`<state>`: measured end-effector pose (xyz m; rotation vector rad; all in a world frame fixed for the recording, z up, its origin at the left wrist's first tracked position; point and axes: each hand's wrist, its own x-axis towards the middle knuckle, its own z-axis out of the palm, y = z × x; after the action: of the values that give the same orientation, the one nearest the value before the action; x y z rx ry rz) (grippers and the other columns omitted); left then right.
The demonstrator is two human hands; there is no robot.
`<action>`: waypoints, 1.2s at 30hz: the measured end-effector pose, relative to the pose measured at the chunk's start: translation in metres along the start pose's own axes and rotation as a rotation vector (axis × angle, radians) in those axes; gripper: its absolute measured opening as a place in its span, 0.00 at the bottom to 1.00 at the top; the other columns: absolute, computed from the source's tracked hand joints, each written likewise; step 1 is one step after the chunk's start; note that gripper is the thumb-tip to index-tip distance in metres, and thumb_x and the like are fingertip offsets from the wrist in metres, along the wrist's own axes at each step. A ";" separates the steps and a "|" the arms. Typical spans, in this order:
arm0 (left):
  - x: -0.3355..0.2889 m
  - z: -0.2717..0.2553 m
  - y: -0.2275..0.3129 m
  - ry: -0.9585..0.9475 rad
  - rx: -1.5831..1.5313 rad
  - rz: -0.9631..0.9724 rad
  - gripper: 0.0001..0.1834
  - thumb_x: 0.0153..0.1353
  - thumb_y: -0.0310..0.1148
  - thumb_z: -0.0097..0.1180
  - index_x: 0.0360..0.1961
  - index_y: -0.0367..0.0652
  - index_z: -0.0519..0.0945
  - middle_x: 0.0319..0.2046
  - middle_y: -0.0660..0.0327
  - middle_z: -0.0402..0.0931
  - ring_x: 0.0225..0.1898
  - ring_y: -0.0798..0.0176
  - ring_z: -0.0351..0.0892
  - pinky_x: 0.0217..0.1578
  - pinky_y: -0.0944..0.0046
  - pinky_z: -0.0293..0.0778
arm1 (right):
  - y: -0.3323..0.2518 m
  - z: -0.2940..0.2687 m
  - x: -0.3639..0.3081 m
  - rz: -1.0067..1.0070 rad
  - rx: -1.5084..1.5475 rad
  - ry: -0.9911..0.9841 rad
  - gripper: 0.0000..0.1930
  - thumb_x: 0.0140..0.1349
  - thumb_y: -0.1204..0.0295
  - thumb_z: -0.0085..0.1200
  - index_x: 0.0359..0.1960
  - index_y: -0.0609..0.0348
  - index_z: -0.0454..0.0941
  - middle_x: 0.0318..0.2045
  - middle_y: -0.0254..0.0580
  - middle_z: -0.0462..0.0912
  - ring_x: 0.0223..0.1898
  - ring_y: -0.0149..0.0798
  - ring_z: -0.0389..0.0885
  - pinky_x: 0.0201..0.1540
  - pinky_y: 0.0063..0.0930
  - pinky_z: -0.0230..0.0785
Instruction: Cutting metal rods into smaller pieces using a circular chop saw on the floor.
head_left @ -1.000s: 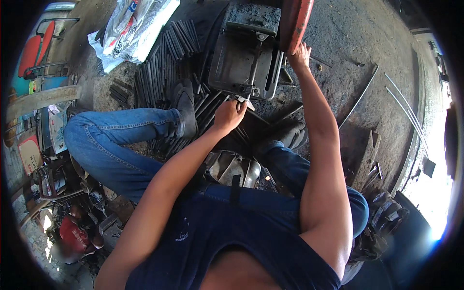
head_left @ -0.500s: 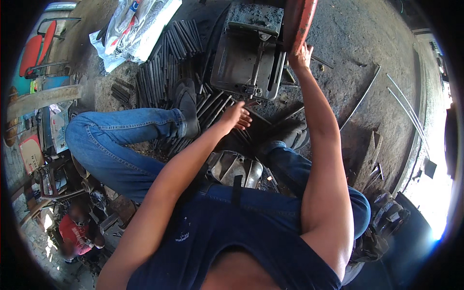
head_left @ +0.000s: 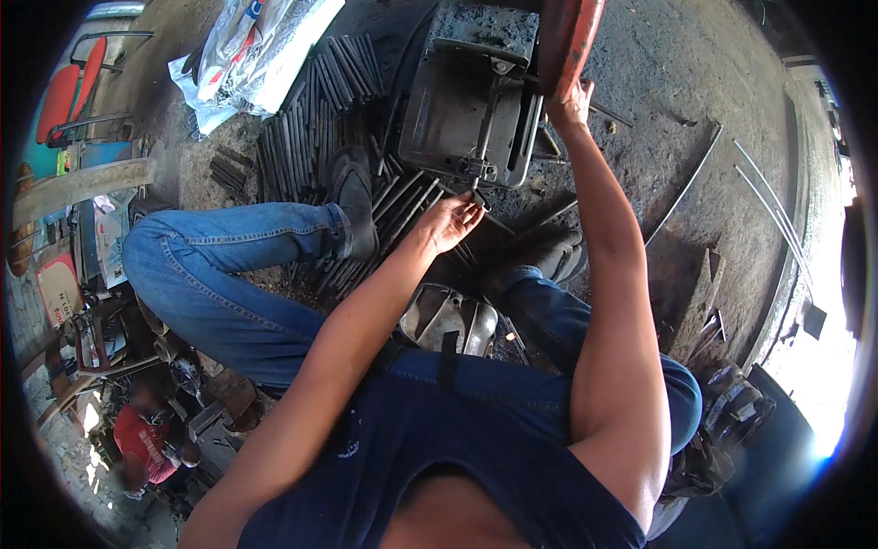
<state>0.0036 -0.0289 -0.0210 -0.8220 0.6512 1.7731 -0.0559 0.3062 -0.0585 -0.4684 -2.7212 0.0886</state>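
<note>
A cut-off saw with a grey metal base stands on the floor in front of me. Its red guard rises at the upper right, where my right hand is closed at the guard's lower end; the exact grip is partly hidden. My left hand has its fingers curled at the crank handle on the near end of the clamp screw. Dark metal bars lie on the floor just left of that hand.
Many more cut bars are piled left of the saw, beside my shoe. A plastic sack lies beyond them. Long thin rods rest on the floor at right. Another person sits at lower left, near scrap.
My left hand has moved slightly right and its fingers have closed at the crank handle. My right hand stays at the red guard.
</note>
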 end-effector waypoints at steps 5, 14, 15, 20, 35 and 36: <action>0.002 0.004 0.001 0.038 0.117 0.006 0.03 0.63 0.24 0.56 0.34 0.35 0.77 0.36 0.53 0.79 0.40 0.61 0.81 0.48 0.65 0.81 | 0.002 0.002 -0.003 -0.016 0.021 -0.016 0.11 0.59 0.71 0.48 0.40 0.43 0.81 0.39 0.38 0.76 0.48 0.43 0.76 0.59 0.61 0.55; 0.005 0.006 0.006 0.093 0.315 0.036 0.03 0.65 0.26 0.55 0.36 0.37 0.77 0.38 0.56 0.79 0.42 0.62 0.80 0.49 0.66 0.81 | 0.008 0.001 -0.008 -0.069 0.076 -0.037 0.15 0.60 0.73 0.45 0.46 0.42 0.80 0.43 0.39 0.77 0.49 0.44 0.77 0.61 0.60 0.55; 0.005 0.006 0.006 0.095 0.327 0.046 0.03 0.64 0.26 0.55 0.36 0.37 0.77 0.38 0.56 0.79 0.42 0.63 0.80 0.48 0.66 0.81 | 0.009 0.001 -0.007 -0.068 0.109 -0.041 0.16 0.60 0.74 0.45 0.46 0.42 0.80 0.43 0.40 0.77 0.49 0.44 0.78 0.61 0.59 0.55; 0.001 0.012 -0.001 0.147 0.472 0.228 0.04 0.64 0.29 0.58 0.37 0.42 0.77 0.39 0.60 0.79 0.41 0.63 0.80 0.45 0.64 0.81 | 0.011 -0.003 -0.002 -0.048 0.198 -0.113 0.16 0.60 0.74 0.45 0.47 0.43 0.79 0.41 0.40 0.79 0.48 0.44 0.79 0.57 0.58 0.57; -0.027 0.005 0.007 0.078 1.292 0.369 0.20 0.72 0.44 0.43 0.45 0.34 0.71 0.39 0.52 0.81 0.40 0.53 0.84 0.38 0.58 0.81 | 0.009 -0.017 0.007 0.027 0.274 -0.189 0.13 0.59 0.71 0.49 0.44 0.47 0.82 0.42 0.40 0.82 0.47 0.46 0.80 0.53 0.50 0.61; -0.027 0.005 0.014 0.085 0.941 0.196 0.21 0.72 0.46 0.41 0.47 0.35 0.71 0.41 0.52 0.80 0.42 0.53 0.84 0.41 0.58 0.81 | 0.009 -0.016 0.006 0.023 0.263 -0.185 0.13 0.59 0.71 0.48 0.43 0.47 0.82 0.42 0.41 0.82 0.47 0.46 0.80 0.53 0.50 0.61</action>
<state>-0.0042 -0.0454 0.0036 -0.1787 1.4975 1.3501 -0.0526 0.3169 -0.0426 -0.4330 -2.8257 0.5125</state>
